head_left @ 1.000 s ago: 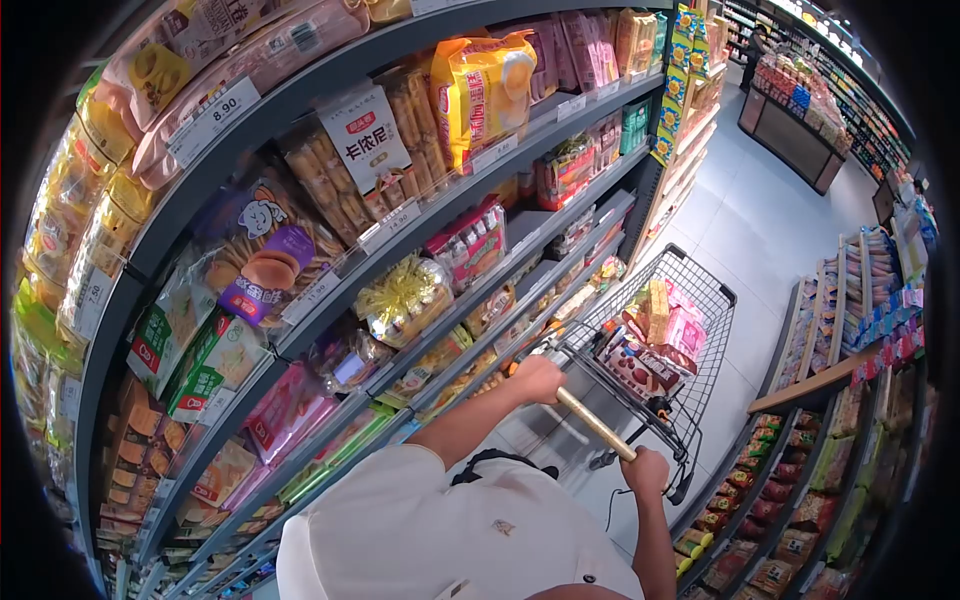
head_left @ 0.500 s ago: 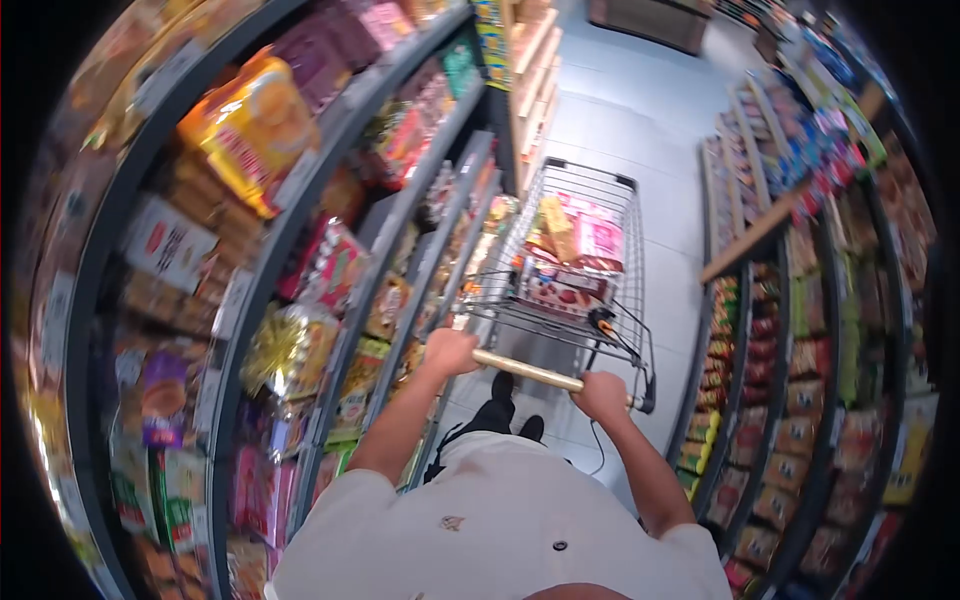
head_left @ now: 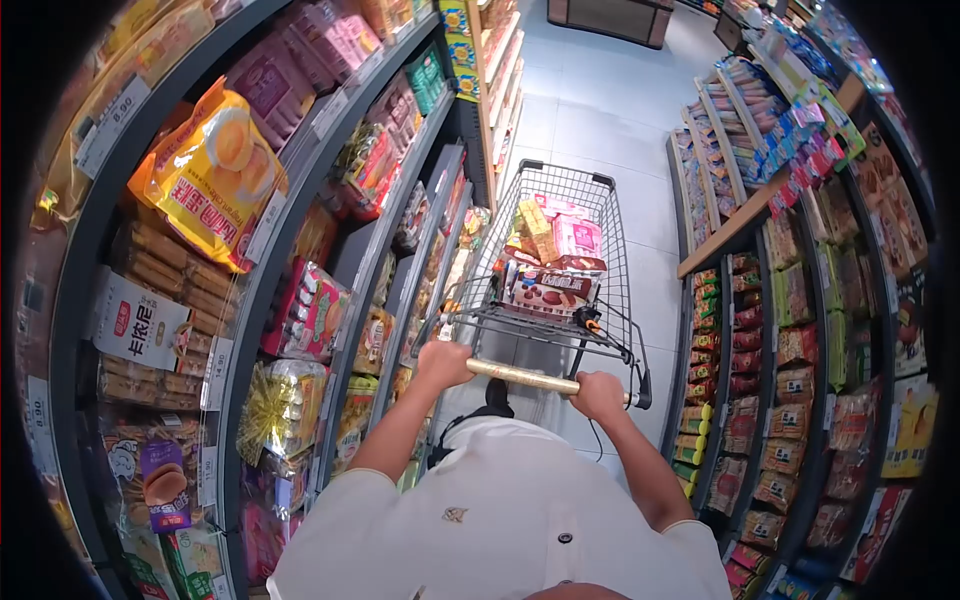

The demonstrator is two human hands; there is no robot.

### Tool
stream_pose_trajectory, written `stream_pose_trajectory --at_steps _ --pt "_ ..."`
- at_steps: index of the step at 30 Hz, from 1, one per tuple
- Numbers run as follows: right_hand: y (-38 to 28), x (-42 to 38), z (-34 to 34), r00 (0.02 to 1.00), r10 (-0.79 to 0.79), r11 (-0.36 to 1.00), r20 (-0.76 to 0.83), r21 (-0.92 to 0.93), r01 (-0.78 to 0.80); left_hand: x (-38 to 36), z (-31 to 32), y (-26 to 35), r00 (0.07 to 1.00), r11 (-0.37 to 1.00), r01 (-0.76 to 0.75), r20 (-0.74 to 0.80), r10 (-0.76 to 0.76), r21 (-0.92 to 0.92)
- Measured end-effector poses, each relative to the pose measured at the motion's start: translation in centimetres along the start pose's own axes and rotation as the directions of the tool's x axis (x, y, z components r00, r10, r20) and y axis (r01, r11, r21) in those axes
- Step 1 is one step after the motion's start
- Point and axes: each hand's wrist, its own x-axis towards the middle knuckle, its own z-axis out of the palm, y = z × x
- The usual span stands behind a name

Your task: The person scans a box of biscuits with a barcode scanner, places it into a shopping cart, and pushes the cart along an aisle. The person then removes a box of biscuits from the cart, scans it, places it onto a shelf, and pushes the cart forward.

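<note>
My left hand (head_left: 444, 364) is wrapped round the left end of the pale handlebar (head_left: 522, 375) of a shopping cart (head_left: 622, 240). Around the bar's right end my right hand (head_left: 601, 393) is closed as well. Inside the black wire basket, a brown snack package (head_left: 548, 288) lies nearest me. Behind it are a pink package (head_left: 577, 236) and a yellow package (head_left: 540, 230). A small black and orange item (head_left: 588, 319) sits at the basket's near right corner.
Tall shelves (head_left: 345, 85) of packaged snacks run close along the left, with a large yellow bag (head_left: 215, 170) near their edge. More shelves (head_left: 735, 400) line the right. Tiled floor (head_left: 610, 120) stretches ahead to a dark, box-like stand (head_left: 607, 20).
The cart and both hands have shifted slightly left in view. The shelves on the left appear nearer and lower, and the picture is sharper. Both hands keep their hold on the handlebar.
</note>
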Motion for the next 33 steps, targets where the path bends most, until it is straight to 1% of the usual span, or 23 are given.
stream_pose_trajectory --at_steps 1,2,5,8,15,23,33 --pt "-0.2 0.4 -0.3 1.000 0.010 1.000 0.002 -0.010 -0.010 0.4 0.1 -0.4 1.000 1.000 -0.005 -0.012 0.005 0.003" --pt "-0.4 0.8 -0.6 1.000 0.019 1.000 0.004 -0.018 -0.019 0.7 0.2 -0.7 0.997 0.999 -0.032 -0.074 0.029 -0.034" --pt "-1.0 2.1 -1.9 0.999 0.046 0.999 0.013 -0.021 -0.046 2.2 -0.3 -1.3 0.999 0.999 -0.021 -0.045 0.020 -0.032" --pt "-0.2 3.8 -1.7 0.999 0.049 0.998 0.018 -0.051 -0.048 3.9 -0.1 -2.1 0.998 0.995 -0.035 -0.064 0.029 -0.089" --pt "1.2 7.3 -2.7 0.997 0.058 0.995 -0.060 -0.074 -0.062 7.9 -0.8 -2.6 0.996 0.991 -0.065 -0.062 0.058 -0.116" --pt "2.6 10.2 -3.8 0.994 0.098 0.990 -0.053 -0.100 -0.103 11.2 -0.7 -2.8 0.990 0.980 -0.100 -0.119 0.080 -0.174" --pt "4.2 12.3 -5.4 0.989 0.087 0.988 -0.119 -0.117 -0.101 14.4 -0.6 -2.5 0.984 0.972 -0.133 -0.146 0.105 -0.192"
